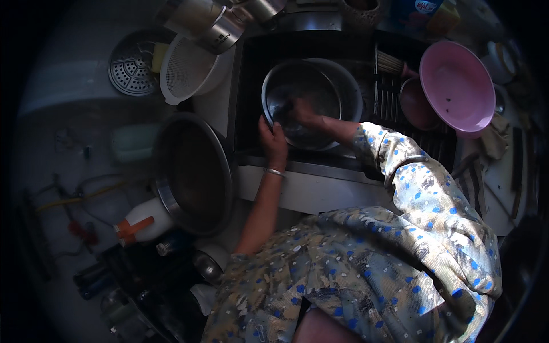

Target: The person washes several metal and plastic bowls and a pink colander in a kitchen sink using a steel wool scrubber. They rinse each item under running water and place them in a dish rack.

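A round metal basin [332, 92] sits tilted in a dark sink [253, 55], over a second, paler round vessel [352, 90]. My left hand [274, 141] grips the basin's near left rim, the thumb on the rim. Inside the basin is my right hand [305, 112], blurred and low against its inner wall. Something dark shows at its fingertips; whether the hand holds it I cannot tell. The fingers are partly hidden.
Right of the basin, a pink plastic bowl [456, 85], a smaller reddish bowl [418, 105] and a brush [390, 63] rest around a slatted rack [384, 98]. A white colander [188, 68], perforated metal steamer plate [133, 68] and large metal pot [227, 171] stand left.
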A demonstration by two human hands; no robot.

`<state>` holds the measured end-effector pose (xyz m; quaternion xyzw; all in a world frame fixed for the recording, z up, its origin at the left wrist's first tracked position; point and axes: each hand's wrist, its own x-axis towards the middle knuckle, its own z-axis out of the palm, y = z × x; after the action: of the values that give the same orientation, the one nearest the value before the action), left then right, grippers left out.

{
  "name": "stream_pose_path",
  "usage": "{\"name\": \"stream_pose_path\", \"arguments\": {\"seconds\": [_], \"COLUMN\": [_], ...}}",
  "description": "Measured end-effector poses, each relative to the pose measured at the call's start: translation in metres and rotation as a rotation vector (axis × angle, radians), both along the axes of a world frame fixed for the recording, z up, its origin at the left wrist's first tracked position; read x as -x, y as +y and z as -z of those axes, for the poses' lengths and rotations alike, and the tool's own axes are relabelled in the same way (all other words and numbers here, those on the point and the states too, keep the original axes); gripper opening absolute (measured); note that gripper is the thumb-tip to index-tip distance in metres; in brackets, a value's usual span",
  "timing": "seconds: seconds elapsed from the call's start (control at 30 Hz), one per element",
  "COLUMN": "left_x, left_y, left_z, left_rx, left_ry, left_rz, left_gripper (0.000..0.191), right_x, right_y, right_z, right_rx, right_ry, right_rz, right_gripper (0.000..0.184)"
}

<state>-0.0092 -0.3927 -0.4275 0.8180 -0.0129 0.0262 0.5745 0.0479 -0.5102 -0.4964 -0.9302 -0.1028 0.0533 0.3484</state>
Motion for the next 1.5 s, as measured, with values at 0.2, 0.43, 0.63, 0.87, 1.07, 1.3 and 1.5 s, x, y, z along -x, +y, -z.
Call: {"name": "stream_pose_path", "arguments": {"seconds": [0.2, 0.43, 0.63, 0.87, 1.07, 1.3, 1.5], "left_x": [0.001, 0.000, 0.008, 0.000, 0.010, 0.017, 0.016], "left_y": [0.000, -0.003, -0.004, -0.006, -0.014, -0.034, -0.058], "left_z": [0.000, -0.002, -0.009, 0.000, -0.016, -0.047, -0.077], "left_rx": [-0.090, -0.291, -0.288, -0.319, -0.151, -0.713, -0.972], "left_ry": [-0.066, -0.101, -0.144, -0.145, -0.154, -0.611, -0.806], "left_rz": [0.013, 0.112, 0.063, 0.156, 0.187, 0.376, 0.392], "left_gripper": [0.042, 0.043, 0.042, 0.041, 0.038, 0.035, 0.031], "right_x": [-0.038, -0.020, -0.021, -0.049, -0.034, 0.042, 0.014], "right_y": [-0.048, -0.085, -0.094, -0.092, -0.048, -0.027, -0.105], "right_z": [-0.058, 0.018, -0.059, 0.039, 0.065, -0.036, 0.130], "right_rx": [0.461, 0.516, 0.455, 0.204, -0.849, 0.091, 0.460], "right_ry": [-0.654, 0.041, -0.404, 0.091, 0.208, 0.111, -0.243], "right_rz": [-0.509, -0.254, -0.209, -0.138, -0.174, -0.327, -0.192], "right_gripper": [0.023, 0.023, 0.028, 0.027, 0.032, 0.036, 0.027]}}
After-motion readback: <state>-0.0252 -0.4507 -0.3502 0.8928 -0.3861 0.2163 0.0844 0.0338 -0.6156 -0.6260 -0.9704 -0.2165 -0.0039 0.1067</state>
